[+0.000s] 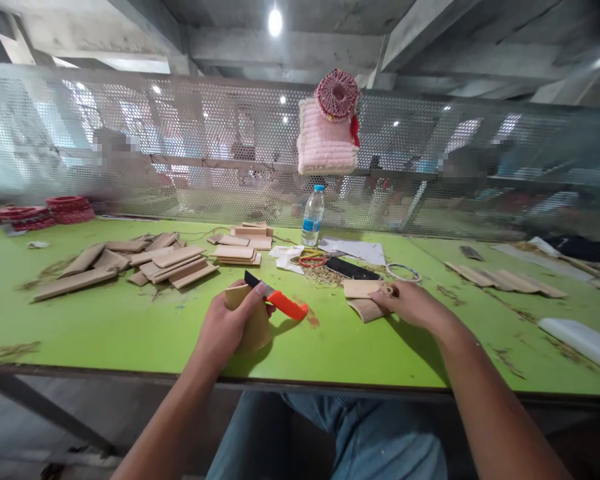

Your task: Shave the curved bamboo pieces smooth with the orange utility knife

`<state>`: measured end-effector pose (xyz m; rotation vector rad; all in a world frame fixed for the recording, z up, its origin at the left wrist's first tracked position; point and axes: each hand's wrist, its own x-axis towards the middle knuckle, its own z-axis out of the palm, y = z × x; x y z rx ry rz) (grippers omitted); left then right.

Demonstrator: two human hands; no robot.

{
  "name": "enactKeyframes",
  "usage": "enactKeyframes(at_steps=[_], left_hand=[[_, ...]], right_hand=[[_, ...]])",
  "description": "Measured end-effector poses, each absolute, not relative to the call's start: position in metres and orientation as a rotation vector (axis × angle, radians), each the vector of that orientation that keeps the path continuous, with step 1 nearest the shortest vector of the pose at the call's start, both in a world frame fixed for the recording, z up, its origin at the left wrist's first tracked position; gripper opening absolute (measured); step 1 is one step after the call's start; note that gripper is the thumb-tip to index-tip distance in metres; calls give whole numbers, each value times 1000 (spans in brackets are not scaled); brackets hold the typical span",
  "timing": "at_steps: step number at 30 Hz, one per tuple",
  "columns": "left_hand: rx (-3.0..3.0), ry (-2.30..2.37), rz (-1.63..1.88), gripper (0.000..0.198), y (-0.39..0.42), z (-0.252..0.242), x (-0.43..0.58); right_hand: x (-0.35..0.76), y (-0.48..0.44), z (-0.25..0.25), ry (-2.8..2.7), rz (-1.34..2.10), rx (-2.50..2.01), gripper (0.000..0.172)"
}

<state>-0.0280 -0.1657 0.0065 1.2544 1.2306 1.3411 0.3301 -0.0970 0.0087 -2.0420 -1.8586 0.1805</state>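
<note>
My left hand [227, 323] is closed on a curved tan piece [254, 327] and an orange-handled knife [287, 305], whose dark blade points up and left. To the right, my right hand [407, 303] has its fingers pressed at the edge of two tan pieces [363, 289] lying one over the other on the green table [155, 340]. A small pale curl shows at its fingertips. Piles of similar tan pieces [175, 260] lie at the left and centre back.
Behind the hands stand a water bottle [312, 220], a black flat object [353, 269], scissors and shavings. More tan pieces [505, 279] and a white roll [580, 343] lie at the right. A perforated metal screen [220, 160] borders the back.
</note>
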Motion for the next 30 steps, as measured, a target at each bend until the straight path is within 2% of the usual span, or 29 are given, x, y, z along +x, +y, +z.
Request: enactKeyframes(at_steps=[8, 15, 25, 30], left_hand=[[1196, 1201, 1335, 44, -164, 4, -29], [1184, 1214, 1313, 46, -167, 9, -27], [1217, 1224, 1324, 44, -167, 10, -26], [1210, 1185, 1306, 43, -166, 9, -26]], right_hand=[[321, -99, 6, -1768, 583, -1754, 45], [308, -102, 7, -1737, 759, -1380, 53], [291, -98, 14, -1612, 647, -1438, 39], [285, -99, 13, -1580, 741, -1404, 38]])
